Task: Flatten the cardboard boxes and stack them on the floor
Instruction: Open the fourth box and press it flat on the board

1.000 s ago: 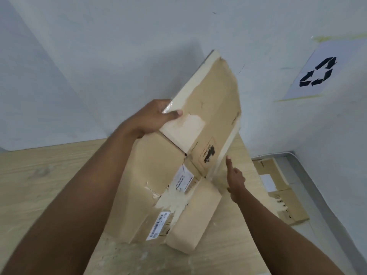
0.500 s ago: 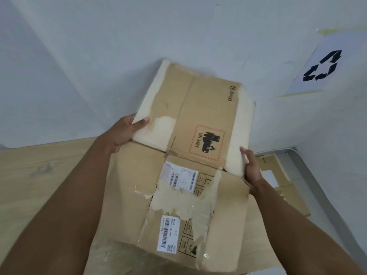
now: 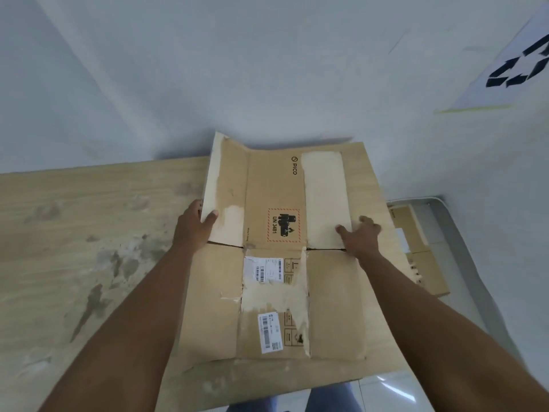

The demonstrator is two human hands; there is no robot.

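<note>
A flattened brown cardboard box point(image 3: 276, 188) lies on the wooden table point(image 3: 89, 233), its torn tape strips and white labels facing up. My left hand point(image 3: 194, 226) grips the upper left flap at its edge, thumb on top, and that flap is still tilted up. My right hand point(image 3: 361, 234) presses flat on the upper right flap with spread fingers. More flattened cardboard point(image 3: 421, 254) lies on the floor to the right of the table.
The table is stained and runs up against a white wall. A sheet with a recycling symbol point(image 3: 517, 63) is taped to the right wall. Grey floor point(image 3: 463, 263) shows to the right, and my legs appear below the table's near edge.
The box came down from being held upright in the air to lying spread on the table. My right hand moved from its side edge onto the right flap.
</note>
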